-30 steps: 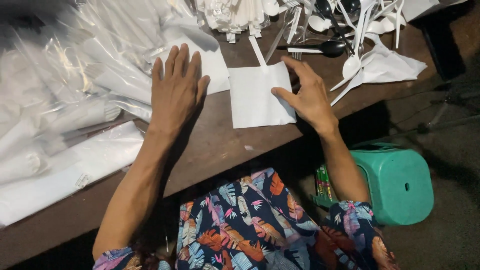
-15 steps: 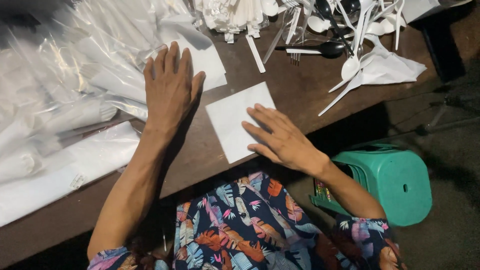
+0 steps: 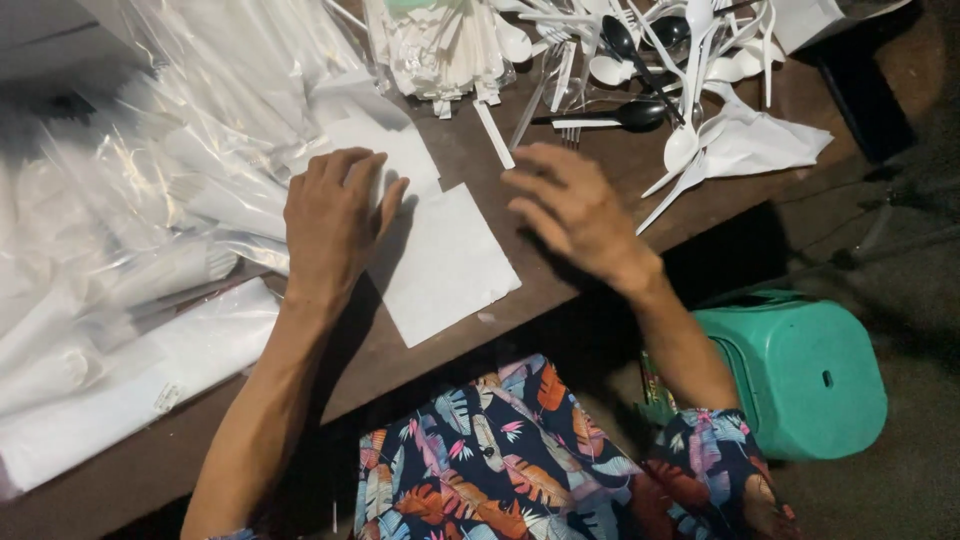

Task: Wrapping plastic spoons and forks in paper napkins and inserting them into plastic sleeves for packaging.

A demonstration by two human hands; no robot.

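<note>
The left hand (image 3: 330,215) lies flat with open grip on the square white paper napkin (image 3: 440,262) on the brown wooden bench (image 3: 560,285). The right hand (image 3: 575,210), open and empty, hovers near the white plastic spoons (image 3: 690,140); picking one seems next.

The brown wooden desk (image 3: 600,265) carries a flat white paper napkin (image 3: 445,265) lying between the left hand (image 3: 330,220) and the right hand (image 3: 575,205). Left of the left hand lie heaped clear plastic bags (image 3: 130,200). Beyond the right hand lie scattered white plastic spoons and forks (image 3: 690,110), one black plastic spoon (image 3: 625,117) and a crumpled white napkin (image 3: 765,145).
</note>
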